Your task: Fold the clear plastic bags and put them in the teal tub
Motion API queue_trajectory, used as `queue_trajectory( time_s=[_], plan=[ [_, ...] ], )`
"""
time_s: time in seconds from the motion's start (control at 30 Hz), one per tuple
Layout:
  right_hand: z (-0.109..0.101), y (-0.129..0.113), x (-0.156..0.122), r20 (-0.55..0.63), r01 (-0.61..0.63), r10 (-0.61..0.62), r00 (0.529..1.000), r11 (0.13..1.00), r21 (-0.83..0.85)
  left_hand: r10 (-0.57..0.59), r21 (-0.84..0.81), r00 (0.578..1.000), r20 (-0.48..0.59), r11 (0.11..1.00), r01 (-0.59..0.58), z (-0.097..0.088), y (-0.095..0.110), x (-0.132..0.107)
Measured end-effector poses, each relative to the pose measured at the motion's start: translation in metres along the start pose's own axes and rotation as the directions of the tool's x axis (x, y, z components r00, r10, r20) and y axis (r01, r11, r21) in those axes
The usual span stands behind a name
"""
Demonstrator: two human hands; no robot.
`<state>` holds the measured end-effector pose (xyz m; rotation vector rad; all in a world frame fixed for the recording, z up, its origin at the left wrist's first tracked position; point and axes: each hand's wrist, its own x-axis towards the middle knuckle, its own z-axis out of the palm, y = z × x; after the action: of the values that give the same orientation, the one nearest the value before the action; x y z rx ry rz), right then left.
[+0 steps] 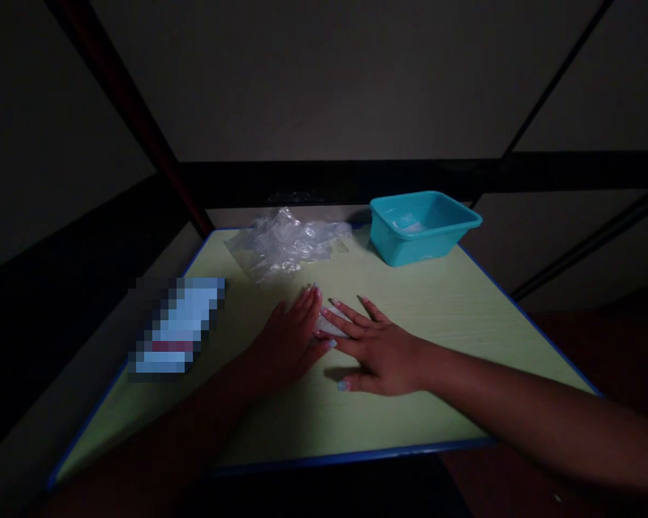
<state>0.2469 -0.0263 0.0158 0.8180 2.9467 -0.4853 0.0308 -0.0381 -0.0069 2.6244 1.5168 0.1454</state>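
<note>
Between my two hands a small whitish, flat piece (332,324) lies on the table; its kind cannot be made out, since fingers cover part of it. My right hand (381,349) rests palm down with its fingers spread, several fingertips over the piece. At the piece's left edge is my left hand (291,334), its fingers stretched out and close together, the thumb reaching toward the right hand's fingers. Neither hand grasps anything that I can see.
A crumpled clear plastic bag (289,244) lies at the back left of the pale green, blue-edged table (453,388). At the back right stands a turquoise basin (415,248) with something whitish inside. A blurred-out flat device (178,327) lies at the left edge.
</note>
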Motion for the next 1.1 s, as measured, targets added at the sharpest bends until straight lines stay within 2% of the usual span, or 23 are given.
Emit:
queue_trajectory(
  time_s=[0.1, 0.2, 0.27, 0.33, 0.4, 0.53, 0.73, 0.87, 1.1],
  plan=[
    [-0.002, 0.006, 0.001, -0.074, 0.024, -0.023, 0.997, 1.000, 0.004, -0.044, -0.007, 0.999, 0.026, 0.999, 0.044, 0.000, 0.000, 0.001],
    [-0.002, 0.012, 0.003, -0.164, 0.014, -0.013, 0.986, 1.000, 0.004, -0.113, -0.003, 0.991, -0.068, 0.994, 0.113, -0.008, -0.005, 0.001],
    [-0.001, 0.013, 0.004, -0.160, 0.014, -0.016, 0.987, 1.000, -0.016, -0.180, 0.019, 0.974, -0.141, 0.983, 0.184, -0.014, -0.007, 0.001],
    [0.001, 0.013, 0.004, -0.136, 0.017, -0.023, 0.990, 0.999, -0.047, -0.222, 0.051, 0.964, -0.149, 0.972, 0.231, -0.017, -0.007, 0.001],
    [0.003, 0.011, 0.003, -0.138, 0.015, -0.025, 0.990, 0.997, -0.074, -0.207, 0.082, 0.973, -0.101, 0.973, 0.215, -0.016, -0.006, 0.000],
    [0.007, 0.008, 0.000, -0.146, 0.035, -0.046, 0.988, 0.997, -0.075, -0.101, 0.127, 0.995, 0.018, 0.987, 0.098, -0.007, -0.001, -0.002],
    [0.010, 0.008, -0.004, -0.025, 0.025, -0.026, 0.999, 0.999, -0.026, -0.115, 0.136, 0.983, 0.140, 0.986, 0.096, -0.010, -0.001, -0.003],
    [0.007, 0.009, -0.006, -0.017, 0.054, -0.054, 0.998, 0.999, -0.002, -0.139, 0.123, 0.977, 0.160, 0.985, 0.120, -0.014, -0.005, -0.004],
    [0.004, 0.015, -0.007, -0.031, 0.070, -0.070, 0.997, 0.997, 0.021, -0.093, 0.127, 0.984, 0.149, 0.989, 0.074, -0.013, -0.013, -0.005]
  ],
)
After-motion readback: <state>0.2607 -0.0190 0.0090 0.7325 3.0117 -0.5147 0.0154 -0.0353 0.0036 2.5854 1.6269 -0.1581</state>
